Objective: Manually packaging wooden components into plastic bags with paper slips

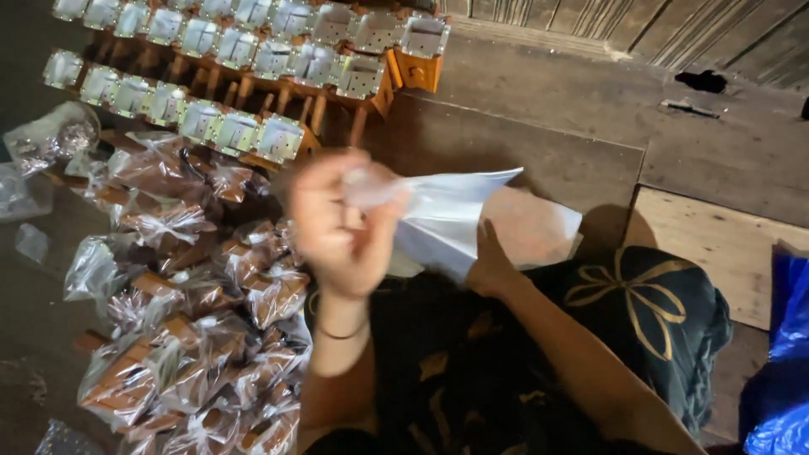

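Head camera looks down at my two hands in front of my lap. My left hand (pixel 341 227) is curled tight around the bunched top of a clear plastic bag (pixel 459 219); the hand is blurry, so I cannot tell how each finger sits, but it looks clenched on the bag's neck. My right hand (pixel 489 265) is under and partly behind the bag, so most of it is hidden, and I cannot tell if it pinches the bag or only props it up. The bag hangs between my hands, just above my knees. I think it is very light, thin, soft and slippery, and it could tear if pulled hard, so the gathered top is the best place to hold it. My lap is covered by dark cloth (pixel 649 312) with a gold pattern. Just to my left lies a big pile of wrapped brown pieces (pixel 194 337), each in its own shiny clear bag. Farther away, at the top, stand rows of small wooden pieces with shiny tops (pixel 236 131), some orange. All of it rests on a wooden floor (pixel 708 160). Something blue (pixel 788 337) sits at the right edge.
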